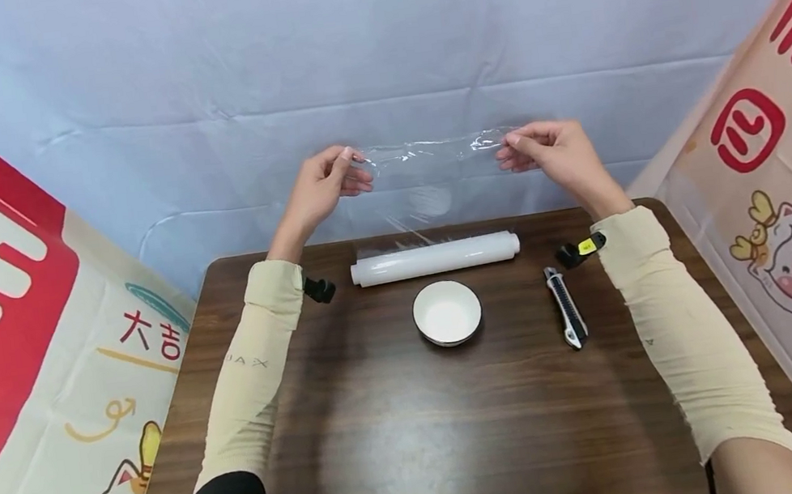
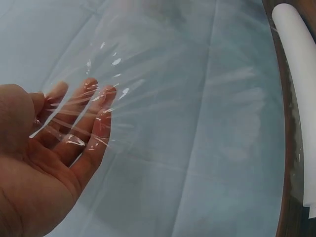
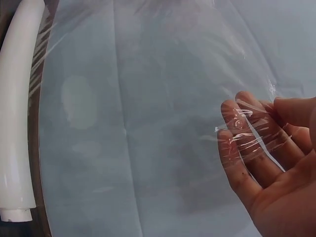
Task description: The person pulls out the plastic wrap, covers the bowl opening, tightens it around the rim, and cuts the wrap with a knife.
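Note:
A clear sheet of plastic wrap (image 1: 425,178) stretches up and away from a white roll (image 1: 436,259) lying near the table's far edge. My left hand (image 1: 327,183) pinches the sheet's left corner between thumb and index finger. At the right corner, my right hand (image 1: 552,154) pinches the film the same way. In the left wrist view, the other fingers (image 2: 98,118) are spread behind the creased film. The right wrist view shows similar creases over the right fingers (image 3: 242,148). A white bowl (image 1: 447,312) with a dark rim stands in front of the roll.
A utility knife (image 1: 567,307) lies on the brown wooden table (image 1: 403,442), right of the bowl. Behind the table hangs a pale blue cloth (image 1: 374,54). Printed banners flank both sides, the left one (image 1: 9,324) close to the table's edge.

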Available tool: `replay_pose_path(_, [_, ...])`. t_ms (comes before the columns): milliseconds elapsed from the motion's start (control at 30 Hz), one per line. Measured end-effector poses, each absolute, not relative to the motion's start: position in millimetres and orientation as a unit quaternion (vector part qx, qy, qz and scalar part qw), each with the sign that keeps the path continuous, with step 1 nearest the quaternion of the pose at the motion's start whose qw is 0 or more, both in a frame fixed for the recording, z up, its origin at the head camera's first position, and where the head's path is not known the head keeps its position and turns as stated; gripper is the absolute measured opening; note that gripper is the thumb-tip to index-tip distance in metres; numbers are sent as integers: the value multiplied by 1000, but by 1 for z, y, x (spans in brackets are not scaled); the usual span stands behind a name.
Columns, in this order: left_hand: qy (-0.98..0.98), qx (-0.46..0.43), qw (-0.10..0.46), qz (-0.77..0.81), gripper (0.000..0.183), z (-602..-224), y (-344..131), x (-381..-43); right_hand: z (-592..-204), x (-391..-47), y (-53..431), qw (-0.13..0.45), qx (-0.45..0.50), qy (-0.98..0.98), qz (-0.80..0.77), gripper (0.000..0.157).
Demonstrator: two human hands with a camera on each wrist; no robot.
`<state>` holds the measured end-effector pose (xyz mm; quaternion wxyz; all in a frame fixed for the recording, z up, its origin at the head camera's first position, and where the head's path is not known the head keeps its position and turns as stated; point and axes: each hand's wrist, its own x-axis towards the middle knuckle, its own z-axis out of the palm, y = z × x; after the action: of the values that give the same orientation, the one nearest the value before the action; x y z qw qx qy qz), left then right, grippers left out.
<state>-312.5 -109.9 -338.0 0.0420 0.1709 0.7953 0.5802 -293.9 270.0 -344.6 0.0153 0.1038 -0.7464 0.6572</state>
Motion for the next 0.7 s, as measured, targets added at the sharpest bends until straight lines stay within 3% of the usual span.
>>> replay_pose_path(467, [811, 87, 5, 579, 39, -339, -102, -349, -344, -335, 242, 10, 43, -717, 696, 28])
replay_pose_path(700, [810, 118, -14, 575, 43, -342, -112, -340, -347, -324, 250, 29, 71, -727, 682, 34])
